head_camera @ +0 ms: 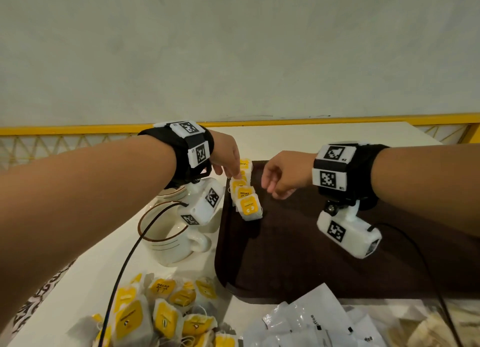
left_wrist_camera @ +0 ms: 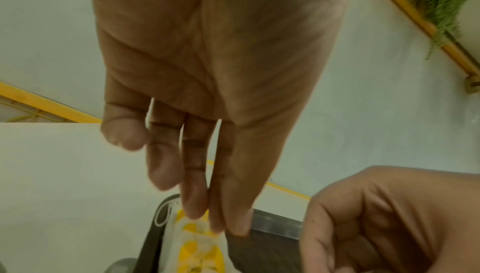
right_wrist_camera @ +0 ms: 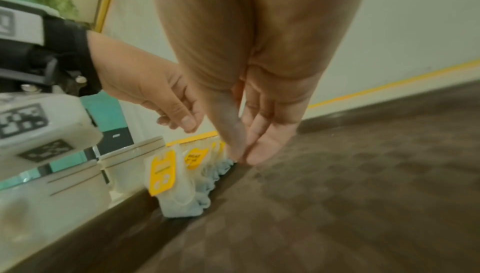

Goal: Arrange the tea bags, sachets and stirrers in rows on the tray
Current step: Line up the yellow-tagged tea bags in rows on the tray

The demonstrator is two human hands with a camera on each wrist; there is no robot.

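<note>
Head view: a row of tea bags (head_camera: 245, 190) leans on the tray (head_camera: 298, 255) rim; the left hand (head_camera: 226, 155) fingers touch it.
Left wrist: straight fingers (left_wrist_camera: 194, 201) — a nudge could topple the row.
Right wrist: the right hand (right_wrist_camera: 249, 150) is pinched, empty.

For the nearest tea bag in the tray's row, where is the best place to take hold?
Probably by its upper edge, pinched from above. The nearest tea bag leans on the bags behind it along the tray rim, so its top edge and yellow tag face stand free; the rim blocks the left side.
</note>
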